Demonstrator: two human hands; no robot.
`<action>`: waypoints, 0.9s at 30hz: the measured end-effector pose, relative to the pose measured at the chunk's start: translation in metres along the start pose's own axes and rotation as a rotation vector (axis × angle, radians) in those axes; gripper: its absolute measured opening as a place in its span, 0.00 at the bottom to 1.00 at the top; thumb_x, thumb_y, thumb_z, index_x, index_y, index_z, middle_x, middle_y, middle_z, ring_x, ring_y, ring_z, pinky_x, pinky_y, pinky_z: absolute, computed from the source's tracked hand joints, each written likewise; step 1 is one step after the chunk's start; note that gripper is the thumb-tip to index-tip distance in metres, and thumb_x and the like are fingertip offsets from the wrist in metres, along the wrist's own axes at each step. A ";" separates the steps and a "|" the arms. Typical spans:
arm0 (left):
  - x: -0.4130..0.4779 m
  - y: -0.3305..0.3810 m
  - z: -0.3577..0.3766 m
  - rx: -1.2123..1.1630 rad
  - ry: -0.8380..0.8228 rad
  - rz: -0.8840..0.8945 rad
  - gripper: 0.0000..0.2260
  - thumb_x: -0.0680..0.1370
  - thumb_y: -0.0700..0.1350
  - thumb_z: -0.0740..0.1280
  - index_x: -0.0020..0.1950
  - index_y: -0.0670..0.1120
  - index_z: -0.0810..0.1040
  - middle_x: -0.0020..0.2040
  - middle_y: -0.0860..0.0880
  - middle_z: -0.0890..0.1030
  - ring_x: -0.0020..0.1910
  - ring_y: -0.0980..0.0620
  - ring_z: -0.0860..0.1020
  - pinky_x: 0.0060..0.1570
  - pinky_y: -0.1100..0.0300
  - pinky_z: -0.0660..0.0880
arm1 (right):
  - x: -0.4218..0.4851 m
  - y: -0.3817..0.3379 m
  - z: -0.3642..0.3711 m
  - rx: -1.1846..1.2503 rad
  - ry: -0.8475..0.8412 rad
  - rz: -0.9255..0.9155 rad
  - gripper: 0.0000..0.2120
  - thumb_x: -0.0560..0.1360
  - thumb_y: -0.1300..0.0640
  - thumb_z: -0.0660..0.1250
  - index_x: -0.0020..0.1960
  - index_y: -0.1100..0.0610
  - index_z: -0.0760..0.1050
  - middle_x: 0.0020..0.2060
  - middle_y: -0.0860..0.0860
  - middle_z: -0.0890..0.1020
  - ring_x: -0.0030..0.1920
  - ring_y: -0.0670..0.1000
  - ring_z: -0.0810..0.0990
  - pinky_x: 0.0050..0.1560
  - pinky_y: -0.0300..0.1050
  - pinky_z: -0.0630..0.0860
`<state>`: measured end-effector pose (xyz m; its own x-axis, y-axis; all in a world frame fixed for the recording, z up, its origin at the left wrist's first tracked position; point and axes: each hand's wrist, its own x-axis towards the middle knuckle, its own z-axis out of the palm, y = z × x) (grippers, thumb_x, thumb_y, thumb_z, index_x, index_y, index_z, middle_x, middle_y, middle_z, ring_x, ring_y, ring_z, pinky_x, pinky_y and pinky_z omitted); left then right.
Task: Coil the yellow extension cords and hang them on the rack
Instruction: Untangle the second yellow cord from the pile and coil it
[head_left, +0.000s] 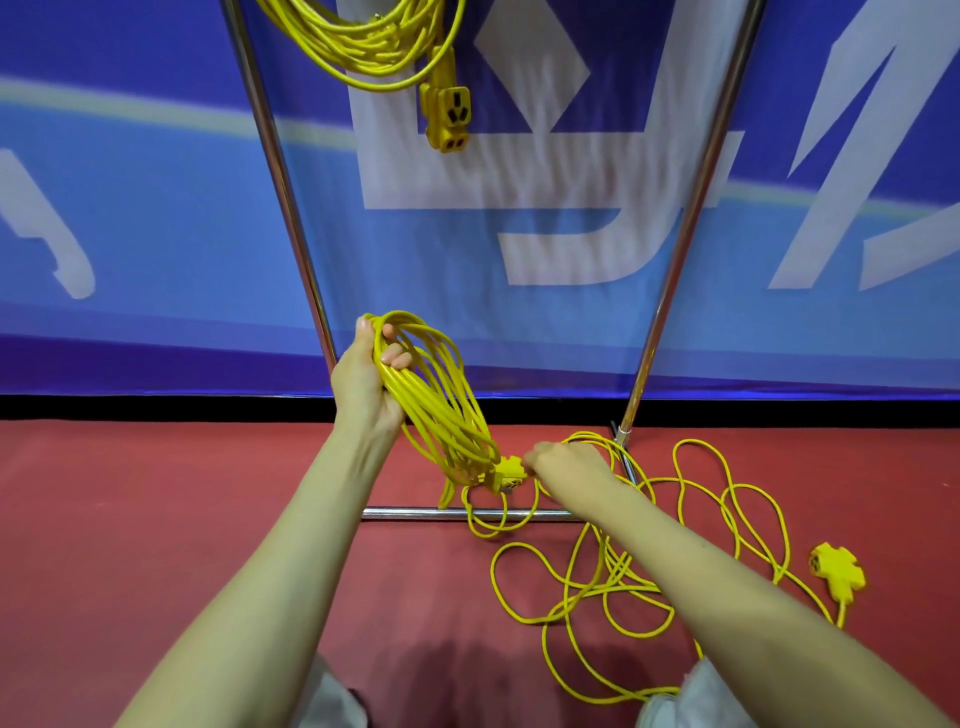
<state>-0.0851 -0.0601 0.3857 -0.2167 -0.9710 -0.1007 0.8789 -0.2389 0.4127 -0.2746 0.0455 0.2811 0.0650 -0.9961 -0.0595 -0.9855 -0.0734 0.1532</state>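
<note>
My left hand grips the top of a coiled yellow extension cord held upright over the red floor. Its lower end carries a yellow socket block, which my right hand pinches. A second yellow cord lies loose and tangled on the floor at the right, ending in a yellow multi-socket head. A third coiled cord hangs from the top of the chrome rack, its socket block dangling below.
The rack's chrome uprights slant down to a base bar lying on the red carpet. A blue banner with white shapes stands right behind the rack. My knees show at the bottom edge.
</note>
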 end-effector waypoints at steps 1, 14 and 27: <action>0.000 0.000 -0.001 -0.026 0.011 0.012 0.11 0.83 0.43 0.57 0.42 0.42 0.70 0.36 0.47 0.70 0.20 0.58 0.65 0.20 0.68 0.65 | -0.001 0.000 0.000 -0.004 0.005 -0.005 0.14 0.76 0.66 0.59 0.59 0.54 0.73 0.54 0.52 0.78 0.57 0.56 0.78 0.46 0.48 0.73; 0.008 -0.013 -0.002 -0.114 0.086 0.082 0.12 0.84 0.43 0.57 0.41 0.41 0.68 0.34 0.48 0.69 0.20 0.58 0.66 0.22 0.68 0.66 | -0.008 0.001 0.018 0.348 -0.325 -0.067 0.24 0.76 0.70 0.56 0.69 0.55 0.72 0.62 0.58 0.76 0.64 0.58 0.73 0.58 0.44 0.69; 0.011 -0.029 -0.012 0.180 0.144 0.203 0.12 0.83 0.42 0.58 0.39 0.43 0.68 0.34 0.48 0.69 0.21 0.57 0.66 0.22 0.66 0.65 | -0.009 -0.018 -0.032 0.200 0.235 -0.104 0.15 0.76 0.66 0.60 0.61 0.57 0.65 0.49 0.56 0.75 0.47 0.63 0.78 0.36 0.50 0.64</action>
<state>-0.1085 -0.0642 0.3619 0.0296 -0.9921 -0.1217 0.8061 -0.0483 0.5898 -0.2521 0.0541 0.3106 0.1788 -0.9693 0.1686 -0.9814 -0.1879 -0.0396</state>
